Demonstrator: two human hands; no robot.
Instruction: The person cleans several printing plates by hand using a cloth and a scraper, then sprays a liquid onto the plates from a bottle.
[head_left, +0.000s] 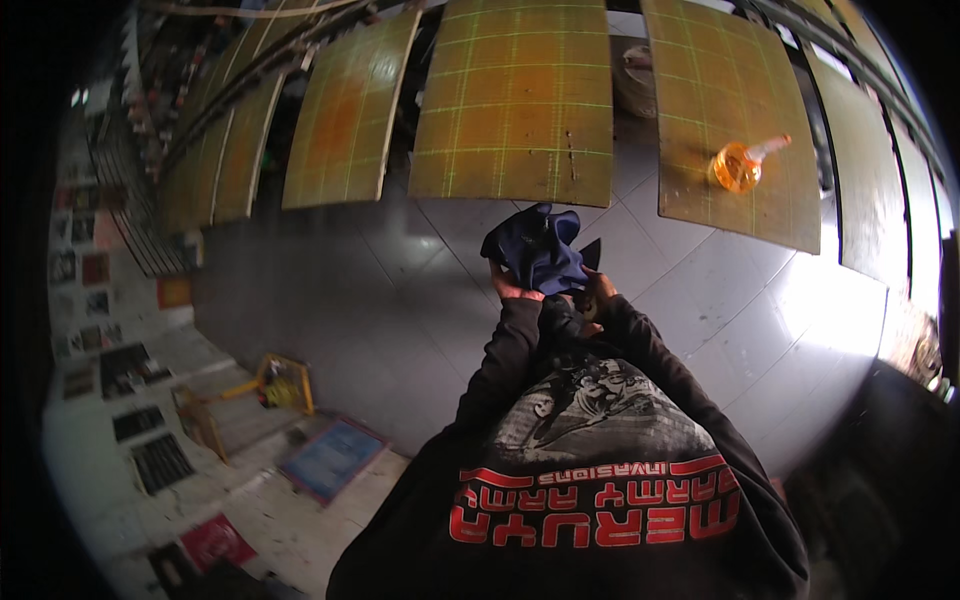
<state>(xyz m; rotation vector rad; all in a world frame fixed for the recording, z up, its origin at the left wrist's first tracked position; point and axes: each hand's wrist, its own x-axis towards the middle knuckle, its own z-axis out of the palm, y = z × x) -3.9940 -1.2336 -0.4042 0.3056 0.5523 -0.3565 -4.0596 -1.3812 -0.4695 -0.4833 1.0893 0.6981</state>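
A crumpled dark blue cloth (533, 245) is bunched up in front of my chest, held between my two hands. My left hand (516, 286) grips its lower left side, with the fingers partly under the folds. On the other side my right hand (602, 287) is closed at the cloth's right edge. A small black pointed piece (592, 252) sticks up beside the right fingers; whether it belongs to the cloth I cannot tell. Folds hide most of the fingertips.
Yellow-green boards with grid lines, such as the middle one (512, 100), stand in a row ahead. A clear container of orange liquid (737, 168) with a pale handle-like piece rests on the right board (700, 120). A blue framed panel (335, 457) and a yellow frame (285, 383) lie left.
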